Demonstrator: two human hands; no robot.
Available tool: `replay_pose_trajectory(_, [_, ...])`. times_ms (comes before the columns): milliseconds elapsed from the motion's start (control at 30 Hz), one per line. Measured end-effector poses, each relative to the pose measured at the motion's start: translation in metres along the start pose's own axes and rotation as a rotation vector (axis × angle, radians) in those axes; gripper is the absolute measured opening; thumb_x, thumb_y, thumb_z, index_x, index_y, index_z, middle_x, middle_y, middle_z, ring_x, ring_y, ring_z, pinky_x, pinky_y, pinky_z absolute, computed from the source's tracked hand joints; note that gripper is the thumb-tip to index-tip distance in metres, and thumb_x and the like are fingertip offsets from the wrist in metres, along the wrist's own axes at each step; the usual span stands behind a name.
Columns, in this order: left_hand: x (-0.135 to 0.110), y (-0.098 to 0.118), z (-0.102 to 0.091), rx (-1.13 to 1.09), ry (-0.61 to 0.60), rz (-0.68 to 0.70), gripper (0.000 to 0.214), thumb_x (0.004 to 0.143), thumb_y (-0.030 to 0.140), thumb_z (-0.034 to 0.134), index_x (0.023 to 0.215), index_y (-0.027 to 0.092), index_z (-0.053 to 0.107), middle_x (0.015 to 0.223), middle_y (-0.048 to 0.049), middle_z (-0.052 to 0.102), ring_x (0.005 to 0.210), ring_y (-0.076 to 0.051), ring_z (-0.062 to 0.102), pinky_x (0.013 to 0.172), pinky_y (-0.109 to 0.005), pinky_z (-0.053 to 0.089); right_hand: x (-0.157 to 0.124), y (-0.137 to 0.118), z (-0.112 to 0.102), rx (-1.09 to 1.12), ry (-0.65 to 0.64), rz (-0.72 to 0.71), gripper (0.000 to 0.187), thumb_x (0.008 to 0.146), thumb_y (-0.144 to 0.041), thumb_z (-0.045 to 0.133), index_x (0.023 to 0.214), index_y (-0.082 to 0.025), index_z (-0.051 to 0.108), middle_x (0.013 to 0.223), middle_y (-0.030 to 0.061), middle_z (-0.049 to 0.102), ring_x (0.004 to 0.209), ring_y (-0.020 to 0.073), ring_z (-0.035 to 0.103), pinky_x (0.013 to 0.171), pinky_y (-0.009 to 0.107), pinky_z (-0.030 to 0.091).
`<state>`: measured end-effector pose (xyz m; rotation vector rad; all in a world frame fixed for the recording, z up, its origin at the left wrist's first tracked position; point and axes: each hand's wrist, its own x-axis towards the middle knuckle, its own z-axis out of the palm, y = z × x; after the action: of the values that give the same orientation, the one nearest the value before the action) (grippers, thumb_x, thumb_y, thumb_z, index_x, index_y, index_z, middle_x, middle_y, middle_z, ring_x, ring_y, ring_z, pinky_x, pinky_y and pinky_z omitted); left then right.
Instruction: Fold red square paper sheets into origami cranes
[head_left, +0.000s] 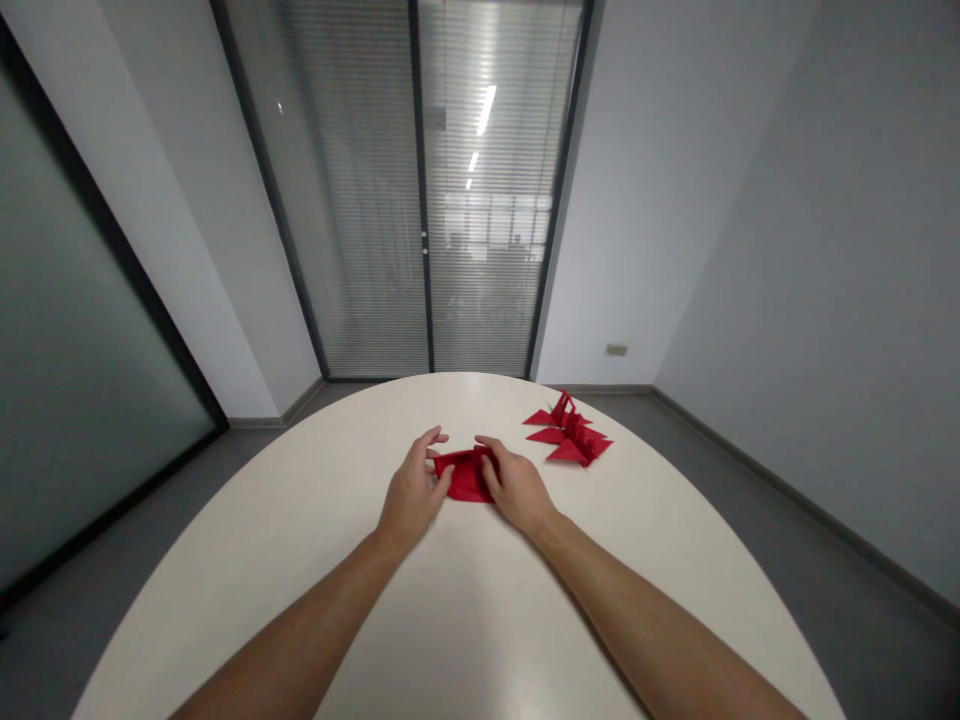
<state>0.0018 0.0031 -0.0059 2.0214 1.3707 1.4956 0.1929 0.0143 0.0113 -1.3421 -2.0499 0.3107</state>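
Observation:
A sheet of red paper, partly folded, lies on the table between my two hands, with its far edge raised. My left hand is at its left end, the thumb on the near face and the fingers behind the edge. At the right end, my right hand has its thumb pressed on the paper and its fingers curled over the far edge. Beyond my right hand sits a cluster of several folded red paper cranes, close together and touching or overlapping.
The round white table fills the lower view, its curved rim falling away at both sides. Past it stand a glass door with blinds and grey-white walls. A socket plate is low on the far wall.

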Motion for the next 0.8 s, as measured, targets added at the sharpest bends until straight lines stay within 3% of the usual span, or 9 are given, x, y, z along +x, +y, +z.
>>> replay_pose_trajectory(300, [0.002,0.005,-0.003,0.063,-0.108,0.141,0.037,0.087,0.007,0.054,0.12,0.024,0.059,0.119,-0.0046,0.067,0.102,-0.017,0.066,0.093,-0.034,0.055,0.008,0.024,0.011,0.284,0.134,-0.022,0.039,0.091,-0.013,0.044,0.126,-0.022,0.06,0.122,0.0059,0.07,0.115,0.0199,0.064,0.104,0.038,0.048])
replay_pose_trajectory(633, [0.0,-0.001,-0.001,0.12,-0.285,0.211,0.038,0.086,0.005,0.055,0.115,0.024,0.071,0.119,-0.0043,0.073,0.11,-0.02,0.067,0.102,-0.04,0.053,0.007,0.022,0.009,0.292,0.101,0.046,0.042,0.09,-0.014,0.037,0.119,-0.014,0.068,0.129,0.011,0.068,0.124,0.0206,0.06,0.113,0.039,0.04])
replay_pose_trajectory(800, [-0.002,0.003,-0.002,0.16,-0.386,0.226,0.035,0.088,0.009,0.056,0.115,0.025,0.072,0.121,-0.0038,0.073,0.112,-0.02,0.067,0.103,-0.04,0.053,0.007,0.016,0.003,0.257,0.096,0.129,0.039,0.096,-0.022,0.036,0.118,-0.016,0.068,0.124,0.0095,0.07,0.118,0.0215,0.063,0.107,0.039,0.045])
